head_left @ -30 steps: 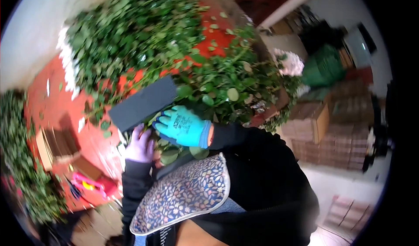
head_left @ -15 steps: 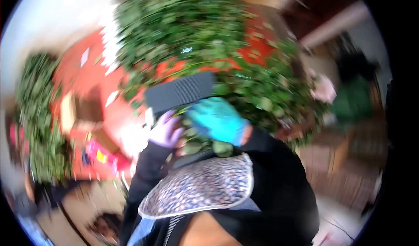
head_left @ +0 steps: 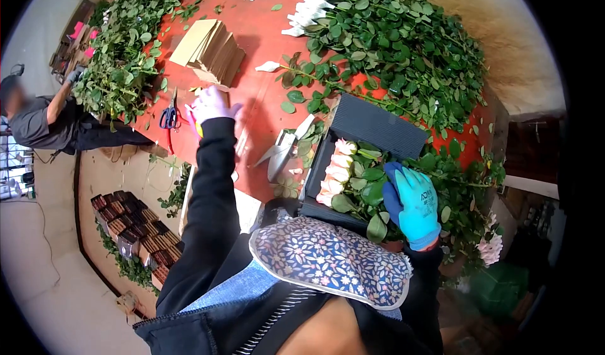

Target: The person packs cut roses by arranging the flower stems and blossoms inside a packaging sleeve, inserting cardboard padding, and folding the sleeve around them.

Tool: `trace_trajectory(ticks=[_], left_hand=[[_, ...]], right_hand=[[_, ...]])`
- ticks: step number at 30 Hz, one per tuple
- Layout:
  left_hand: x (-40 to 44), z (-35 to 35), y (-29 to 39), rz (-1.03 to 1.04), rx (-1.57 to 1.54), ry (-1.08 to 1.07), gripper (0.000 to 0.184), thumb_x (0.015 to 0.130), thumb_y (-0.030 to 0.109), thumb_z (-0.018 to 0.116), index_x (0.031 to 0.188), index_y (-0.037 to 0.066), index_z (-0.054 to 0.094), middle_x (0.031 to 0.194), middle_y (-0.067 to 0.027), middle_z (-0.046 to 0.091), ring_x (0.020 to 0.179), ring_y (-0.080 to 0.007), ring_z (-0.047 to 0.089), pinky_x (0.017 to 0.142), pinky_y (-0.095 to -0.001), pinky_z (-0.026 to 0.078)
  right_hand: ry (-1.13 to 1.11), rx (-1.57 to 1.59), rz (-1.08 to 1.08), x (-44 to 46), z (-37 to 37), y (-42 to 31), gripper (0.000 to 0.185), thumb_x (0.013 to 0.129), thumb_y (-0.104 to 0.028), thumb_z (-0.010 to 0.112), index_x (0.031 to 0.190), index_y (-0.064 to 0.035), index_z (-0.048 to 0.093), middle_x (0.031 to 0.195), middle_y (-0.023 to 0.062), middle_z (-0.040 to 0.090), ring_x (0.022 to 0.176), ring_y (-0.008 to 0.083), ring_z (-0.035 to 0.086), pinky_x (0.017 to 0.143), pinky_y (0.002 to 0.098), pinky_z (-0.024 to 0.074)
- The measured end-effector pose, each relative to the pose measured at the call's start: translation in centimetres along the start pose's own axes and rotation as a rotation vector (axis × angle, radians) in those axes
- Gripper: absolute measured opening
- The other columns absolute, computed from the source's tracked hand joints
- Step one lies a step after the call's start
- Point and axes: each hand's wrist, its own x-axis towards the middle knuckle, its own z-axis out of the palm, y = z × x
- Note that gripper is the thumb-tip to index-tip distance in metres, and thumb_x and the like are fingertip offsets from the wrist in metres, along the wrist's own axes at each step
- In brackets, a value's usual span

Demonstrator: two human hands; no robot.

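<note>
My left hand [head_left: 213,105], in a thin purple glove, reaches out over the red table beside a stack of cardboard pieces [head_left: 211,51]. Its fingers lie over a pink object that is mostly hidden, so its hold is unclear. Blue-handled scissors [head_left: 169,116] lie just left of it. My right hand [head_left: 413,205], in a turquoise and dark blue glove, is wrapped round the leafy stems of pale pink roses [head_left: 335,173]. Their heads lie in a row in a black corrugated box [head_left: 376,125] in front of me. What its fingers grip underneath is hidden.
Leafy stems with white-wrapped heads [head_left: 397,46] pile up at the back right. More greenery [head_left: 126,58] lines the left edge, where a co-worker [head_left: 47,115] in a dark shirt stands. White-handled shears [head_left: 282,151] lie beside the box. Stacked boxes [head_left: 135,232] stand lower left.
The view has swung left. My left hand has left the box and reached out to the pink object near the cardboard. My right hand stays by the stems, and the rose heads now show.
</note>
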Motion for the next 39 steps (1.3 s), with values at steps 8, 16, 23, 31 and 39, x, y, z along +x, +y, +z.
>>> trace_trajectory(ticks=[8,16,23,31,39], left_hand=[[3.0,9.1,-6.3,-0.065,-0.029,-0.057,0.058,0.077,0.021,0.075,0.127,0.012,0.048,0.117,-0.0166,0.057,0.108,-0.0416,0.059,0.09,-0.0468,0.052],[3.4,11.7,-12.5,-0.08,-0.794,-0.089,0.043,0.083,0.013,0.073,0.122,0.003,0.059,0.102,-0.0118,0.071,0.087,-0.0207,0.069,0.08,-0.0314,0.054],[-5.6,-5.6,1.2,0.161,-1.799,-0.514,0.031,0.089,0.002,0.068,0.118,0.002,0.059,0.114,-0.0068,0.066,0.103,-0.0158,0.063,0.094,-0.0325,0.049],[-16.0,-8.8,12.5,0.267,-1.813,-1.228,0.036,0.088,0.011,0.074,0.119,0.002,0.058,0.102,-0.0012,0.066,0.086,-0.0087,0.061,0.077,-0.0252,0.051],[-8.9,-8.4,9.8,0.787,-0.943,-0.496,0.021,0.093,0.023,0.065,0.086,0.004,0.059,0.065,-0.0114,0.061,0.061,-0.0278,0.063,0.059,-0.0369,0.049]], right_hand=[[-0.043,-0.018,0.012,0.3,0.3,-0.2,0.034,0.088,-0.017,0.063,0.119,-0.0025,0.062,0.108,0.0142,0.066,0.097,0.0326,0.062,0.086,0.0435,0.0474],[0.029,-0.007,0.02,0.3,1.0,-0.1,0.033,0.086,-0.019,0.066,0.116,-0.0052,0.065,0.106,0.0118,0.068,0.092,0.0307,0.063,0.08,0.0421,0.049],[-0.008,0.137,0.042,1.0,0.5,-1.7,0.036,0.088,-0.024,0.067,0.12,-0.0083,0.062,0.084,0.0107,0.068,0.072,0.0315,0.064,0.065,0.042,0.0498],[-0.278,1.255,0.752,-0.3,4.6,-1.3,0.038,0.095,-0.035,0.066,0.109,0.0004,0.067,0.08,-0.0018,0.064,0.065,0.0057,0.053,0.058,0.0251,0.0452],[-0.363,1.045,0.856,0.8,12.5,2.3,0.045,0.095,-0.043,0.059,0.092,0.0011,0.065,0.066,0.007,0.064,0.053,0.0166,0.061,0.049,0.0319,0.05]])
